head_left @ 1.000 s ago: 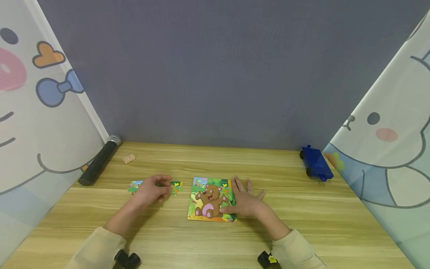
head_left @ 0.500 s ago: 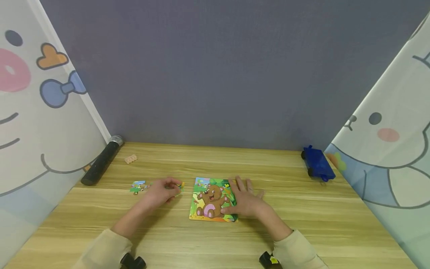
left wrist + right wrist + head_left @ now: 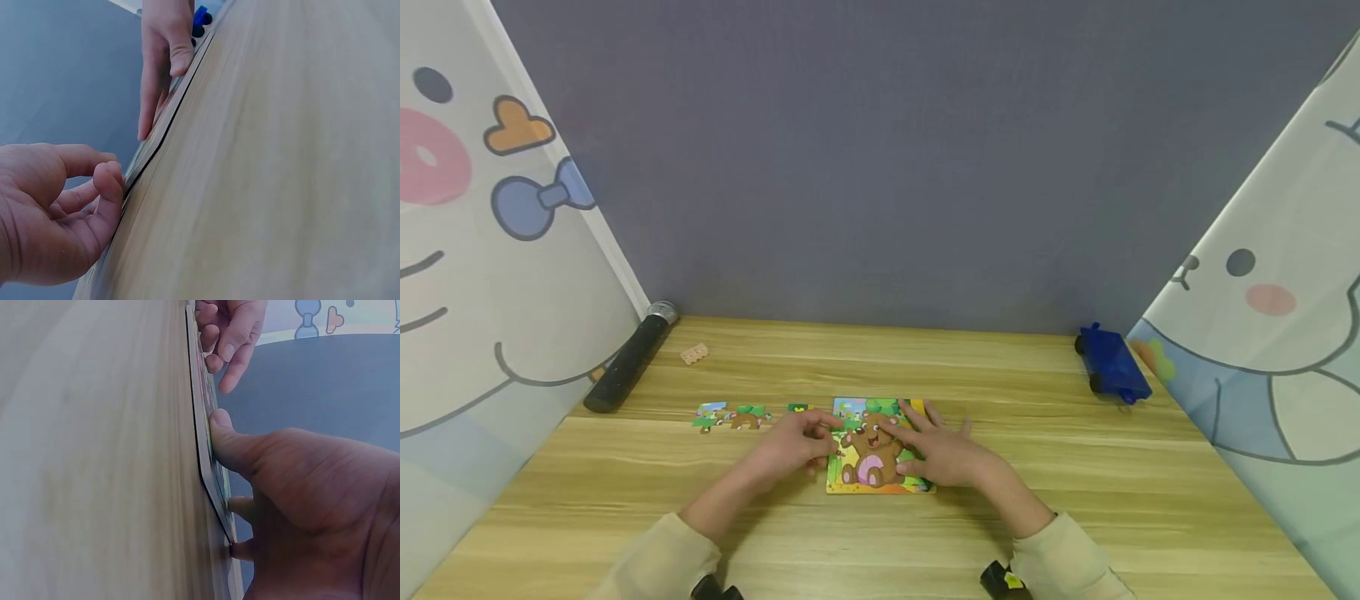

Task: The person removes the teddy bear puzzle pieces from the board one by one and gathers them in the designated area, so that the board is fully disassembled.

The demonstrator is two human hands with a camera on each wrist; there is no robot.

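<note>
"Where is the bear puzzle (image 3: 871, 470)?"

"It lies on the counter (image 3: 880, 546), and the person's right grip (image 3: 951, 454) rests on its right part, with the fingers well spread and nothing held."

"And the left grip (image 3: 786, 450)?"

"This one is at the puzzle's left edge, its fingers bent. Whether they pinch something, I cannot tell."

"Any loose pieces (image 3: 709, 413)?"

"Yes, some lie to the left of the puzzle."

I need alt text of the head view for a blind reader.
A person's right hand lies spread on a bear puzzle on a wooden table, the left hand at the puzzle's left edge. Loose pieces and a microphone lie at left, a blue wheeled toy at right.
</note>
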